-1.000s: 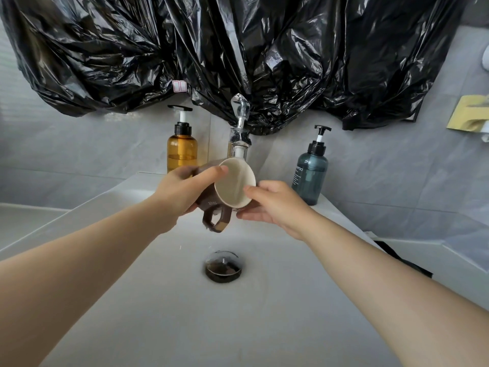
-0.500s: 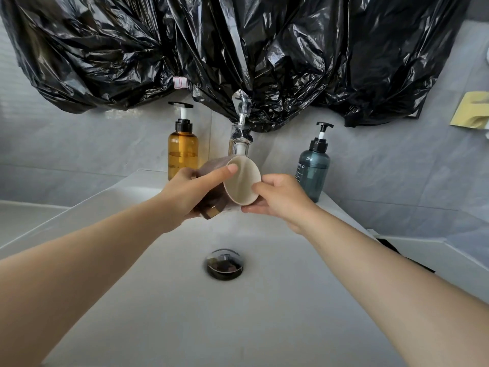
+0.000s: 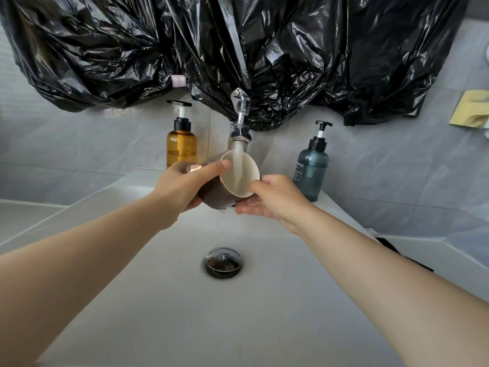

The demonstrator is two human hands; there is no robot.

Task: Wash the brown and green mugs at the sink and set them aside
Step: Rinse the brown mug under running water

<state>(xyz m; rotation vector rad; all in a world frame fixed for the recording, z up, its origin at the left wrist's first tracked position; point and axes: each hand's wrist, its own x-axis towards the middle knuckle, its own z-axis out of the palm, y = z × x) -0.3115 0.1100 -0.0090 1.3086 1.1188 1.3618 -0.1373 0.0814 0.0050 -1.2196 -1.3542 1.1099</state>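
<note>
Much of the brown mug [image 3: 234,181] hidden by the left hand [image 3: 182,186] curled round its body, tipped mouth-forward under the running tap [image 3: 239,131] above the sink [image 3: 185,300], right hand [image 3: 275,200] just beneath, thumb and fingers pinching the lower rim.

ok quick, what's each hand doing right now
Left hand: grips the brown mug round its body, under the running tap.
Right hand: pinches the same mug's rim, thumb on the edge, fingers underneath.
</note>
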